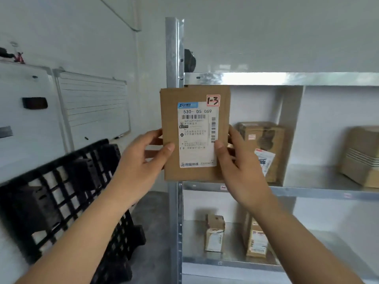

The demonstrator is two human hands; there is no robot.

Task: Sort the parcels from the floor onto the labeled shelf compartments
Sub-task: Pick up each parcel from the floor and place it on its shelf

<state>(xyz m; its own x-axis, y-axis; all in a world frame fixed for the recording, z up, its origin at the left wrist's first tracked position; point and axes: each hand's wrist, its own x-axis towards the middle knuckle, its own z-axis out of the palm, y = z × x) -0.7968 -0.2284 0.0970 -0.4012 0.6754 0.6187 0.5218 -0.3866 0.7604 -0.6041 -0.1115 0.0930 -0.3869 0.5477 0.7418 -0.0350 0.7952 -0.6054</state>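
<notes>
1. The left hand [141, 158] grips the left edge of a flat brown parcel [195, 132], thumb on its front and fingers behind.
2. The right hand [235, 158] grips the parcel's right edge the same way, so it is held upright in the air in front of the metal shelf unit [174, 58].
3. Its white shipping label [198, 134] reads "530- D5 069" above a barcode; a red-edged sticker [213, 100] at the top right is handwritten "1-3".
4. A black plastic pallet [67, 193] leans against the wall at left.
5. The middle shelf's left compartment holds a taped carton [264, 148]; a second box [361, 154] sits in the next compartment to the right.
6. The lower shelf holds a small upright box [214, 232] and a labelled box [256, 238], side by side.
7. Two whiteboards [92, 103] hang on the far wall.
</notes>
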